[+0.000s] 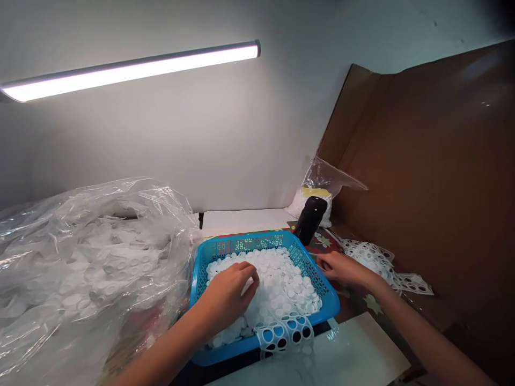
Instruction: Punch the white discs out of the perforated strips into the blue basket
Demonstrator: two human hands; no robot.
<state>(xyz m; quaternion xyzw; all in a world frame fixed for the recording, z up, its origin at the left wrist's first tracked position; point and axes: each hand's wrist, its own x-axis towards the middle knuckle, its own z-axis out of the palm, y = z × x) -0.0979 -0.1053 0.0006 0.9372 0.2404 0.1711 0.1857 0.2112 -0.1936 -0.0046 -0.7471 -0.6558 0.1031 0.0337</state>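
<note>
A blue plastic basket (330, 303) full of small white discs (281, 273) stands in front of me. Above the discs at its left side is my left hand (231, 289), fingers curled towards the thumb; whatever they pinch, if anything, is hidden. A hazy translucent patch shows just beside these fingertips. Over the basket's front rim lies a white strip with round holes (285, 335), its lower part blurred. My right hand (340, 268) is closed just outside the basket's right rim, and I cannot make out what is between its fingers.
At left bulges a large clear plastic bag (92, 268) of white pieces. Behind the basket are a black upright object (309, 220) and a smaller filled bag (316, 201). Punched-out white sheets (370, 260) lie at right, below a tall cardboard panel (426, 161).
</note>
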